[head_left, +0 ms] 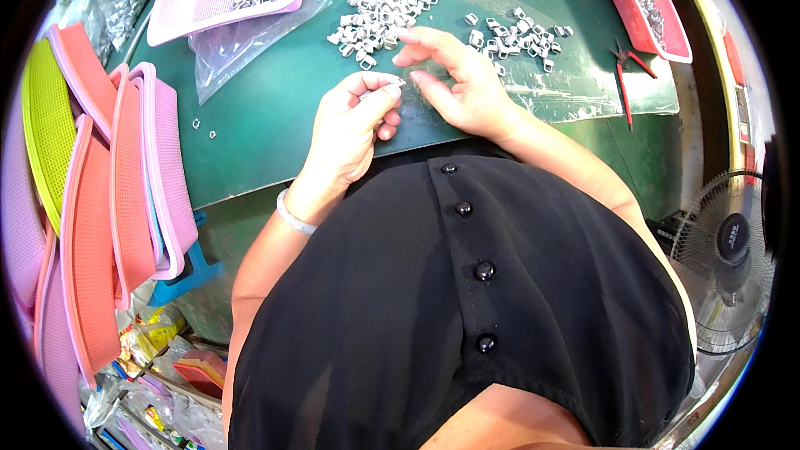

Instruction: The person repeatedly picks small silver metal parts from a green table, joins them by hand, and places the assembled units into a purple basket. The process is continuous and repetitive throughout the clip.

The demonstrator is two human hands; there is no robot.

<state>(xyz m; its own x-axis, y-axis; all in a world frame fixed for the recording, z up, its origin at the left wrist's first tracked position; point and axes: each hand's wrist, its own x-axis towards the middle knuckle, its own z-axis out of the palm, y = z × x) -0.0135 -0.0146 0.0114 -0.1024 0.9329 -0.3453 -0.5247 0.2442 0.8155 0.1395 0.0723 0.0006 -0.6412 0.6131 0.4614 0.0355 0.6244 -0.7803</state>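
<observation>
My left hand (348,121) is closed in a pinch near the table's front edge. A small silver metal piece (399,83) pokes out between its thumb and forefinger. Just to the right is my right hand (467,87), its fingers apart and turned toward that piece, with nothing visible in them. Beyond both hands lies a heap of small silver buckle-like metal pieces (387,12). A smaller, looser group of similar metal pieces (521,37) spreads behind the right hand.
Red-handled pliers (625,87) lie at the table's right edge, below a red basket (679,46) of metal parts. A pink basket (179,8) rests on a clear plastic bag (225,58) at the far left. Stacked coloured baskets (92,250) stand left; a fan (723,242) stands right.
</observation>
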